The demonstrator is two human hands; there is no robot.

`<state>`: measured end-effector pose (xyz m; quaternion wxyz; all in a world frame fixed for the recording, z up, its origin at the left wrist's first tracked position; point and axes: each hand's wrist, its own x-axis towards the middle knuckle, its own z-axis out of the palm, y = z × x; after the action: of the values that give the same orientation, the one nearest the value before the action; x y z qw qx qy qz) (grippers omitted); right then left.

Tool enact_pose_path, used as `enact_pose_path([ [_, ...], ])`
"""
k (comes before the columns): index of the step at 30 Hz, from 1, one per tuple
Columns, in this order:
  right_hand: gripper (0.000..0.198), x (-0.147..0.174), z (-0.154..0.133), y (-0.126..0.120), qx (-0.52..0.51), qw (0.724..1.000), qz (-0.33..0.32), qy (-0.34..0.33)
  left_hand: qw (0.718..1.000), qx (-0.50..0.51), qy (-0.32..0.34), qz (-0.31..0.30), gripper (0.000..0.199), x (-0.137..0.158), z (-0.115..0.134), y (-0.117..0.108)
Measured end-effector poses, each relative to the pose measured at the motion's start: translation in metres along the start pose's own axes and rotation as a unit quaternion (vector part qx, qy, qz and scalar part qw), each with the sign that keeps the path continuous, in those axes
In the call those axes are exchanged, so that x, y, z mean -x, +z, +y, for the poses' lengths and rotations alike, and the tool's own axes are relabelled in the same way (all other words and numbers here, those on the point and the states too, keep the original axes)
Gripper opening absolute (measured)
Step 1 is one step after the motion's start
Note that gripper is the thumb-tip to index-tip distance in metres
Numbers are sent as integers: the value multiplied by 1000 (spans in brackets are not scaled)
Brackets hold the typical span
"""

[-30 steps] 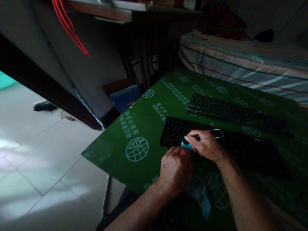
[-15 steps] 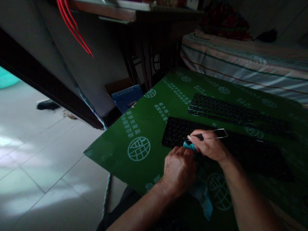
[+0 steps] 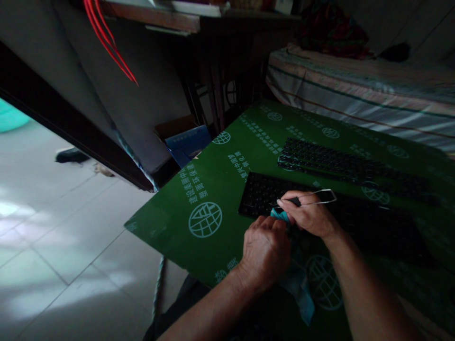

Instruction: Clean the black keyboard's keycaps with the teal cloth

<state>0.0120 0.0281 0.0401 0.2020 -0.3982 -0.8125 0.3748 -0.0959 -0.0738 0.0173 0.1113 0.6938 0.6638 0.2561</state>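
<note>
My left hand [image 3: 266,248] is closed on a blue-green cloth [image 3: 306,303], whose tail hangs down over the board below the wrist. Above it, my right hand [image 3: 307,215] grips a wire keycap puller [image 3: 325,195] by its dark handle, with the wire loops sticking out to the right. A bit of the same cloth shows between the two hands, and what the puller's tip touches there is too small to make out. Both hands are at the near edge of a black keyboard base [image 3: 261,189]. Behind it lie rows of loose black keycaps [image 3: 337,161].
Everything rests on a green printed board [image 3: 170,213] with a corner jutting left over the tiled floor [image 3: 88,293]. A blue box [image 3: 188,142] stands beyond its left edge. A covered bed [image 3: 355,90] borders the far right, and red cords [image 3: 110,42] hang at upper left.
</note>
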Motion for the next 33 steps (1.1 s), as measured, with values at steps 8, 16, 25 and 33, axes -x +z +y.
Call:
enact_pose_path([
  [8,23,0,0,0,-16,1000,-7,16,1000,0,-3,-3,24,1,1,-2],
  [16,24,-1,1,0,-24,999,-13,40,1000,-4,-5,4,21,1,0,2],
  [25,24,-1,2,1,-40,999,-7,37,1000,-7,-8,1,15,1,1,1],
  [33,24,-1,3,1,-44,998,-7,40,1000,-7,-7,-3,16,1,1,0],
])
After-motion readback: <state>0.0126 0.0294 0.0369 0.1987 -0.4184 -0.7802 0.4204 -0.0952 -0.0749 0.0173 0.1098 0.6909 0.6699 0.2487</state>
